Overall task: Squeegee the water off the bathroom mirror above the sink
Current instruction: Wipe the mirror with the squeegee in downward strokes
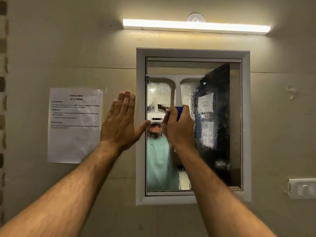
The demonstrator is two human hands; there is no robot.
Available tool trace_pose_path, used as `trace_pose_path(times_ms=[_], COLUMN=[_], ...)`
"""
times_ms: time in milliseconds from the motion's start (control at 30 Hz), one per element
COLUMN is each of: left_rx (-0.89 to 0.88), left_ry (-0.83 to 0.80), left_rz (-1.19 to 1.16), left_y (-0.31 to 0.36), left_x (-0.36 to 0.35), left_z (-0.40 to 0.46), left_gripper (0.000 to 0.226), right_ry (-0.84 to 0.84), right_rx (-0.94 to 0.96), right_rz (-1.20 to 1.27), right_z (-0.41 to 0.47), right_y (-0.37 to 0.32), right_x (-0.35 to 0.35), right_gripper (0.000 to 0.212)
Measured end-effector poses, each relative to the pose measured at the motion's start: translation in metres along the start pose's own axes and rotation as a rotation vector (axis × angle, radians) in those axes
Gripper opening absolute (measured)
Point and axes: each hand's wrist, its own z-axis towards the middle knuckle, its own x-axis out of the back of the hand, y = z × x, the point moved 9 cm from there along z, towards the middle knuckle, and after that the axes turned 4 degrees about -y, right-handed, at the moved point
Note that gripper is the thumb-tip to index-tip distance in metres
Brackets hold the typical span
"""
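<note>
A white-framed mirror (220, 151) is set into the beige wall, its glass covered in water drops below a dry strip at the top. A white squeegee (176, 81) with a blue grip lies against the upper glass, blade level from the left frame edge to past the middle. My right hand (179, 129) is shut on the blue grip below the blade. My left hand (122, 122) is flat and open against the wall and the mirror's left frame, thumb touching the frame. No sink is in view.
A printed task sheet (75, 125) is taped to the wall left of the mirror. A lit tube light (196, 26) runs above it. A white switch plate (302, 188) sits at the lower right. A tiled strip runs down the far left edge.
</note>
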Motion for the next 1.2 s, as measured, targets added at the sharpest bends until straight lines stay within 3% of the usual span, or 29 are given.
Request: trace_pose_path(times_ms=[367,667,967,1200], left_rx=[-0.001,-0.011,-0.022,-0.017], left_ry=[0.016,-0.034,-0.006,-0.012], left_rz=[0.001,0.021,0.012,-0.016], left_y=[-0.002,-0.003,0.004,0.003], left_x=[0.002,-0.005,-0.002,-0.005], left_z=[0.01,-0.009,0.004,-0.007], left_gripper=[0.099,0.1,0.1,0.092], right_ry=[0.029,0.003,0.006,-0.012], right_rx=[-0.003,0.007,0.005,0.019], right_rz=[0.014,-0.016,-0.019,-0.052], right_z=[0.019,-0.034,0.014,-0.041], right_y=[-0.023,0.016,-0.011,0.025], right_x=[0.004,-0.001,0.004,0.002], right_gripper=[0.024,0.021,0.026,0.012])
